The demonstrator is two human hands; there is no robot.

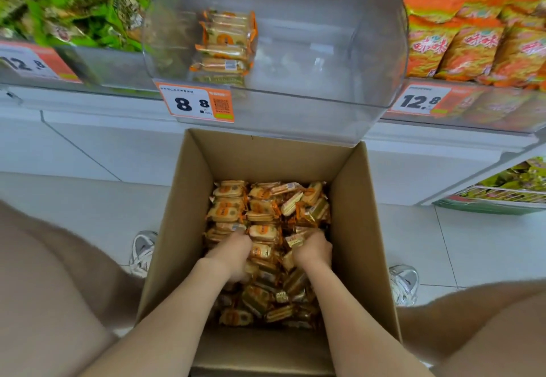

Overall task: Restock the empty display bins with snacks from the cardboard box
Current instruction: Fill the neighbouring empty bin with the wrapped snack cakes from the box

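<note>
digging in the cardboard box (359, 199) at 6 o'clock, left hand (233, 254) and right hand (313, 251) each clutch snack packets (263, 208); display bin (310, 110) at 12 o'clock.

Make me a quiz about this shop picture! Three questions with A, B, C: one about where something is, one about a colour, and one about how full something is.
1. Where are the left hand and the right hand?
A. On the floor tiles
B. In the cardboard box, among the snack packs
C. Behind the person's back

2. What colour are the bags right of the clear bin?
A. Blue
B. Black
C. Orange

3. How full is the clear bin?
A. Nearly empty
B. Heaped to the top
C. Full of green bags

Answers:
1 B: both hands are down in the box, fingers curled into the packs.
2 C: those bags are orange.
3 A: it holds only a small stack.
</note>
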